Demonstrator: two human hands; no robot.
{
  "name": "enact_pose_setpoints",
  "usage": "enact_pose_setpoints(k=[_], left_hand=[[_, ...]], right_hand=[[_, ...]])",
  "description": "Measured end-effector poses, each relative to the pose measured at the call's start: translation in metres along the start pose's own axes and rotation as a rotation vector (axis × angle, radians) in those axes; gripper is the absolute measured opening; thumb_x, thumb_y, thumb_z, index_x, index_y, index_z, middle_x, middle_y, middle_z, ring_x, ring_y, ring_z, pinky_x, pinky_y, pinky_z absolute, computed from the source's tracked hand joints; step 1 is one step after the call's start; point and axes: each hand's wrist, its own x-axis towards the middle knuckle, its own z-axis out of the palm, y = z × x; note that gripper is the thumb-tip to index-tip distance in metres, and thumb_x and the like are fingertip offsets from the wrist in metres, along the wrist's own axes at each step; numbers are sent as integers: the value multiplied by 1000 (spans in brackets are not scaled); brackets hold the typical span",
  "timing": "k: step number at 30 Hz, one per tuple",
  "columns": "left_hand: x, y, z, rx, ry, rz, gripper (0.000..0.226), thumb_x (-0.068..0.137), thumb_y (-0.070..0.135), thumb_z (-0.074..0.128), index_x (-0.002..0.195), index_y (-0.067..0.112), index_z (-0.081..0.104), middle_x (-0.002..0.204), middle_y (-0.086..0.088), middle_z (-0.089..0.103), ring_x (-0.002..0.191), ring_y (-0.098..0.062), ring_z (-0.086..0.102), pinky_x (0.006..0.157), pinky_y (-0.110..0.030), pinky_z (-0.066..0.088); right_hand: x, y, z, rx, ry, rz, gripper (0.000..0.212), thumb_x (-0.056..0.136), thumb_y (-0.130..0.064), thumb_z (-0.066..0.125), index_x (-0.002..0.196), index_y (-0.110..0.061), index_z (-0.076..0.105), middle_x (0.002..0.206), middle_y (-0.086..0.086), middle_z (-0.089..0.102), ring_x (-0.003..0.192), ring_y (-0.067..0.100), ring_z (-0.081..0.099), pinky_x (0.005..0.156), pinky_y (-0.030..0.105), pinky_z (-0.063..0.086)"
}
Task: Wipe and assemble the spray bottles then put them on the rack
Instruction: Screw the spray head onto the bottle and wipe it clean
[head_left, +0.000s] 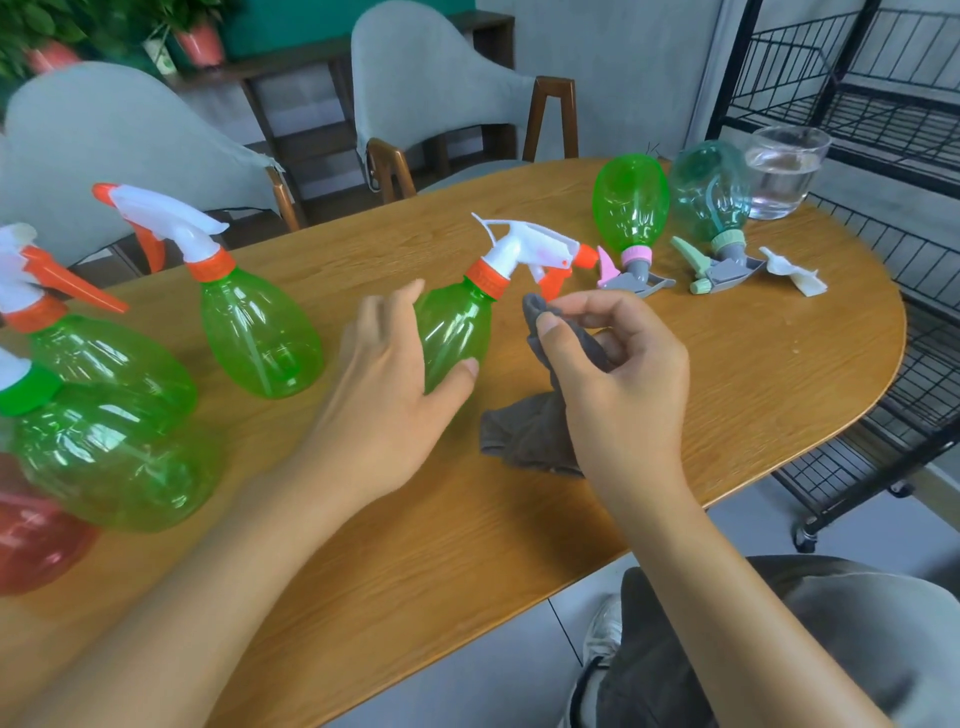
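Your left hand (395, 364) curls round the green bottle (452, 338) at frame centre, thumb on its near side; orange collar and white sprayer are on, nozzle pointing right. Your right hand (618, 364) pinches a grey cloth (535, 436) just right of the bottle, its tail on the table (727, 364). Four more bottles crowd the left edge. Two upside-down bottles (631, 202) and a glass of water (779, 171) sit upper right near the far edge. Bare wood lies right of your right hand up to the rounded edge. The black wire rack (883, 104) stands beyond, far right.
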Motion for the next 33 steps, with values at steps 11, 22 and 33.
enact_pose_setpoints(k=[11,22,33], left_hand=[[-11,11,8,51,61,88,74,86,45,69,148,19,39,135,2,39,128,-18,40,100,-24,30],[-10,9,3,-87,44,70,62,82,47,76,125,33,34,118,13,47,103,-5,46,77,-16,37],[-8,7,0,-89,41,41,62,82,51,77,118,39,28,112,15,49,91,-3,47,72,-15,40]], right_hand=[[0,6,2,-225,162,-139,2,92,-19,73,92,-20,74,88,-13,74,86,8,69,79,33,54],[-2,5,1,-232,157,-236,5,94,-14,72,97,-16,75,92,-11,73,89,5,67,79,10,41],[-2,6,3,-221,-32,-216,12,93,-4,71,101,-13,75,97,-7,74,95,3,68,83,10,46]])
